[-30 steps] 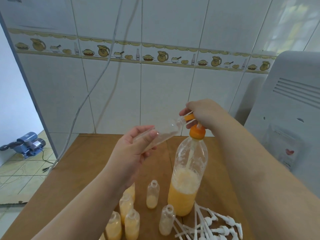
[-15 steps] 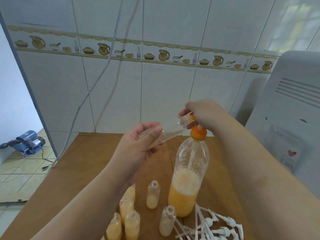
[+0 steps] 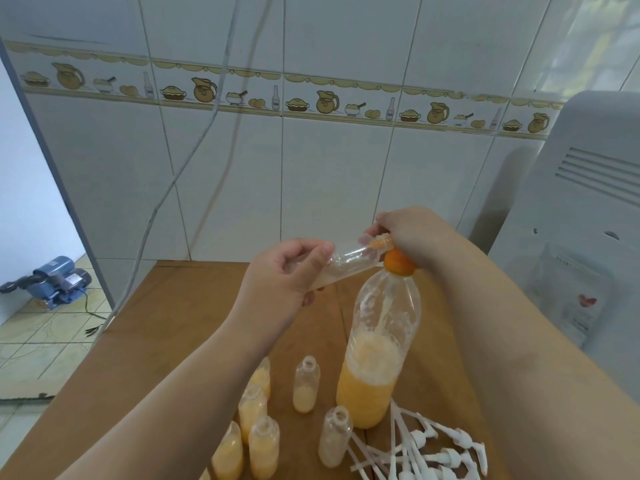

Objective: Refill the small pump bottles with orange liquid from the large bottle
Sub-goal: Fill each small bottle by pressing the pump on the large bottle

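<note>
White pump heads (image 3: 426,452) and small bottles (image 3: 263,445) were arranged nearest on the table (image 3: 166,313), behind which the large bottle (image 3: 377,348) was stood, its orange pump (image 3: 398,261) gripped by the right hand (image 3: 412,233), and a tilted small bottle (image 3: 346,263) was clasped against its spout by the left hand (image 3: 280,282).

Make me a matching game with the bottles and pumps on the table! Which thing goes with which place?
Things:
1. large bottle
2. small bottle being filled
3. white pumps
4. left hand

Places or states:
A. lying loose in a pile on the table
B. tipped sideways at the orange pump spout
C. standing upright, part full of orange liquid
D. gripping the small bottle's base

Pairs: 1-C, 2-B, 3-A, 4-D
</note>
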The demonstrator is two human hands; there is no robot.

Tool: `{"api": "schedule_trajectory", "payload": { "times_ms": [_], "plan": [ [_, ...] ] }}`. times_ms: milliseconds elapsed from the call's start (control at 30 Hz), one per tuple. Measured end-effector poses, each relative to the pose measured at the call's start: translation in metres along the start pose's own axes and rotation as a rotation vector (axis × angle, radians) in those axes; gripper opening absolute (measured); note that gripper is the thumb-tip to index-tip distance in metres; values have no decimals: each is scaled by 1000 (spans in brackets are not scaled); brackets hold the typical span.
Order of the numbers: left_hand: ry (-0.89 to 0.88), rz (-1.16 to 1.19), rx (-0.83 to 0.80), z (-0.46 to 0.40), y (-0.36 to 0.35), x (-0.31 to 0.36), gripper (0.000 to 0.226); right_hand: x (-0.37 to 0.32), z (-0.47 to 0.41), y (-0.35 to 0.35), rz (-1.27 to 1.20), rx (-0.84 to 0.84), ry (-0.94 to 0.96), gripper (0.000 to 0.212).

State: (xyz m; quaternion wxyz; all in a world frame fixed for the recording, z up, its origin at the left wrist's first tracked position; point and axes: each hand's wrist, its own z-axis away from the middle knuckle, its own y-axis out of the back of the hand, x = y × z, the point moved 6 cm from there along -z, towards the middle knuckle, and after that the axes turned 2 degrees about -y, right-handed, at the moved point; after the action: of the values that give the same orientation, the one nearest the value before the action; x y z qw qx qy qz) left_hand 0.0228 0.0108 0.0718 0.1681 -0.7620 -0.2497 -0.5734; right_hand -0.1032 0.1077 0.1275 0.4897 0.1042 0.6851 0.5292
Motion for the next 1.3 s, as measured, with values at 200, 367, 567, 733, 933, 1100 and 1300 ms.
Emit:
{"api": "schedule_trajectory", "payload": {
  "times_ms": [200,367,567,733,933,1100,1300],
  "plan": [
    [-59,-12,-15,-1,6,22,28,2,5,9,-290,32,-10,46],
    [-29,-87,18,-1,3,10,25,11,6,4,-306,46,-38,53],
    [-126,-191,14,-3,0,24,25,10,12,8,-428,-20,-63,47],
    [-250,-259,-15,-2,-7,35,26,17,13,16,-419,4,-84,48],
    [-187,-319,-57,-3,-8,25,28,21,16,4,-384,-17,-122,46],
    [-272,-334,-32,1,-2,45,26,9,15,17,-251,19,-31,48],
    [-285,-364,-17,3,-5,36,28,12,14,9,-368,52,-57,52]
  ]
}}
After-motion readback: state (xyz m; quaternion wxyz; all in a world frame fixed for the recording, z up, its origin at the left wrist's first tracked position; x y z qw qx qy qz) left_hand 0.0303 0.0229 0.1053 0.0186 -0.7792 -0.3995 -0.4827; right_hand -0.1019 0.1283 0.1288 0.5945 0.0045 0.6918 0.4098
